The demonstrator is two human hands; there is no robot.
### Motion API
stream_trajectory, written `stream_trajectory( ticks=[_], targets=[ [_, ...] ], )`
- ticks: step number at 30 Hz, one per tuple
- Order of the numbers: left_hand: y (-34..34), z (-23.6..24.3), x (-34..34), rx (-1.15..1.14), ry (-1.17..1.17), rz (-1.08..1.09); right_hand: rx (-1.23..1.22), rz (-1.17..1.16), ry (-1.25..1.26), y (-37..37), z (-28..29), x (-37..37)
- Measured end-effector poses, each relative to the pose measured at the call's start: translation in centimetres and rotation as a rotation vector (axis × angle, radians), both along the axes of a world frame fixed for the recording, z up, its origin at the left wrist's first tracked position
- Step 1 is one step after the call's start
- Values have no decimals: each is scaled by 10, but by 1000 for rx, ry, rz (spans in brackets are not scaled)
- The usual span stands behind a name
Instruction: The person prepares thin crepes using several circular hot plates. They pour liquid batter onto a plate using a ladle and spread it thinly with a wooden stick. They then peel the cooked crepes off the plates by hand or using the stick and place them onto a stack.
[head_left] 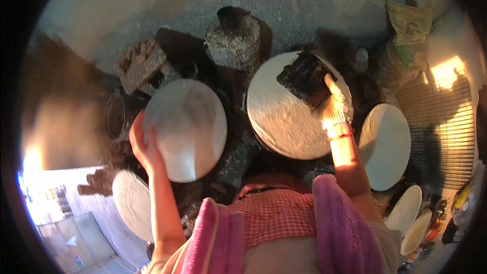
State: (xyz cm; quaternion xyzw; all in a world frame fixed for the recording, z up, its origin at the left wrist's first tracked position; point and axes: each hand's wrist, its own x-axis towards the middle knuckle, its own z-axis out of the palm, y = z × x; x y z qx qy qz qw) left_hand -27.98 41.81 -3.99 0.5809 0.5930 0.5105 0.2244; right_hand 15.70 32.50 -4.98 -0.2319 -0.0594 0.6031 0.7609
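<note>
My left hand (pixel 144 144) grips the left rim of a smooth grey round lid (pixel 190 116), thumb over its face and fingers around its edge. My right hand (pixel 336 105), dusted with something white, is closed on the near corner of a black, crumpled, square pad (pixel 303 76), perhaps a folded cloth. This pad lies over the upper right part of a large round disc (pixel 284 127) with a white, rough coating. A red band circles my right wrist. What lies under the lid is hidden.
Behind the disc stands a crusted round block (pixel 232 40) with a dark pot on top. Broken bricks (pixel 144 63) lie back left. More pale discs (pixel 384 147) lean at the right, another (pixel 133 203) at the left. A wire rack (pixel 441 127) and sack (pixel 408 25) stand far right.
</note>
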Motion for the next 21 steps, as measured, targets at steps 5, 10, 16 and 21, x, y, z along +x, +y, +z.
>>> stream_trajectory(
  ticks=[5, 10, 16, 21],
  targets=[
    [258, -42, 138, 294, 387, -392, 1, 32, 80, 58, 38, -23],
    [358, -85, 275, -135, 763, -363, -61, 64, 17, 101, 14, -10],
    [413, -108, 318, -226, 808, -456, -128, 53, 37, 128, 4, -11],
    [477, -146, 276, 40, 590, -362, -245, 36, -30, 190, -35, -6]
  ],
)
